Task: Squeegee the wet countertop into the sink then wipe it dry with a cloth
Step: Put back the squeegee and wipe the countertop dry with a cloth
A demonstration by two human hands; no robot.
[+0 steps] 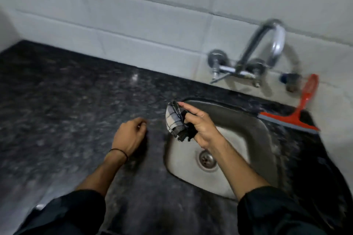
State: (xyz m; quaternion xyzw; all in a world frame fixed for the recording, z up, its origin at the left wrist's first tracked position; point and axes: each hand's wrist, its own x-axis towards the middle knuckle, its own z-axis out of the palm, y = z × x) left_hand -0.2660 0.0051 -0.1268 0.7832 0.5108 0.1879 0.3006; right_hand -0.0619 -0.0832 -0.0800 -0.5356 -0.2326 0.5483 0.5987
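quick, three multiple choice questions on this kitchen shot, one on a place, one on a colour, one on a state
1. Where is the squeegee?
A on a shelf
B on the countertop, right of the sink
C on the floor

2. What colour is the squeegee's frame?
A red
B green
C yellow

3. What is the right hand doing?
A resting flat and empty
B gripping the squeegee
C holding a checked cloth

Answers:
1 B, its blade lies beside the sink's right rim.
2 A, both handle and frame are red.
3 C, its fingers curl round the cloth above the sink.
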